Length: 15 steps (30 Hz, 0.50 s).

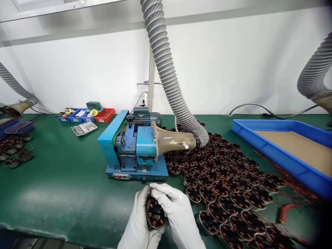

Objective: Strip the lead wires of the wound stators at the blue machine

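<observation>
Holding a stator (155, 214) in both white-gloved hands, low over the near edge of the green table (64, 186). Cupping it from the left with the left hand (137, 224), closed round the outer shell. Wrapping the right hand (180, 216) over the top and right side, fingers (162, 188) curling across the rim, so basically clamping it from both sides. Pointing the copper windings up at the camera, with thin wire leads dangling underneath. Sitting just in front of the blue machine (135, 148), not touching it. Looking past that at a funnel (173, 141) on a grey hose (166, 69), butting up against the machine's right side. Seeing a big spread of loose stators (223, 186) lying on the table to the right, the nearest ones just beside the right hand. Also spotting a blue tray (282, 152) further right, a red-handled tool (284, 211) below it, plus a calculator (84, 128) and small bins (85, 114) back left, well apart from the hands.
</observation>
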Tool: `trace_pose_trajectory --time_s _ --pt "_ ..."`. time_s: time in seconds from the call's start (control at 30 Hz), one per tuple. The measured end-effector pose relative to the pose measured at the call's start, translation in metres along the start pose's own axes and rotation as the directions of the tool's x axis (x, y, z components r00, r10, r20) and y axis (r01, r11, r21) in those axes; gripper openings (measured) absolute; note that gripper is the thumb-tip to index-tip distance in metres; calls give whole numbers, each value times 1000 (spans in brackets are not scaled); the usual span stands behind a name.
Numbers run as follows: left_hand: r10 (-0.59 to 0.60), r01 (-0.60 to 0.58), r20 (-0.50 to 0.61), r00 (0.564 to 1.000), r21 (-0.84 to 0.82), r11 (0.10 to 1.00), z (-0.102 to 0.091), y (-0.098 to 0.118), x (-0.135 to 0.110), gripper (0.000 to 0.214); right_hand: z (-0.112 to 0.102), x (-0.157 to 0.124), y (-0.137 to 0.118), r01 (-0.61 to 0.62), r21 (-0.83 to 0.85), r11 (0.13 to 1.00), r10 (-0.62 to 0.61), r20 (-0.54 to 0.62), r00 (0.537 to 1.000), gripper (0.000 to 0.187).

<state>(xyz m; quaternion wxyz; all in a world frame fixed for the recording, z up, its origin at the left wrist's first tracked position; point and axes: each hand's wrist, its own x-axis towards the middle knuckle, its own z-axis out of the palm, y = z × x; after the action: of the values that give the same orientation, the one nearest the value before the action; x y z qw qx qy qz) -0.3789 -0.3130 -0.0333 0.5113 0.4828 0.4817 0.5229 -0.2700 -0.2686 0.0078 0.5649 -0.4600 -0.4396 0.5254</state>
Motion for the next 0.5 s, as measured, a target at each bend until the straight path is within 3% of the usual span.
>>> trace_pose_trajectory --time_s 0.1,0.2,0.27,0.37,0.5 --pt "125 -115 -62 990 138 984 4 -5 -6 69 -13 17 -8 -67 288 955 73 -11 997 20" --pt "209 -181 -89 974 255 950 6 -5 -9 63 -29 29 -10 1 495 869 47 -84 995 21" --pt "204 -171 -94 974 278 945 4 -3 -6 57 -31 25 -2 -1 408 913 48 -104 993 19" --pt "160 -142 -56 986 244 959 1 -3 8 47 -20 9 20 -13 81 997 14 -19 1000 23" --pt "96 -74 -113 989 185 980 1 -6 35 42 4 5 40 82 -237 968 -89 -20 996 28"
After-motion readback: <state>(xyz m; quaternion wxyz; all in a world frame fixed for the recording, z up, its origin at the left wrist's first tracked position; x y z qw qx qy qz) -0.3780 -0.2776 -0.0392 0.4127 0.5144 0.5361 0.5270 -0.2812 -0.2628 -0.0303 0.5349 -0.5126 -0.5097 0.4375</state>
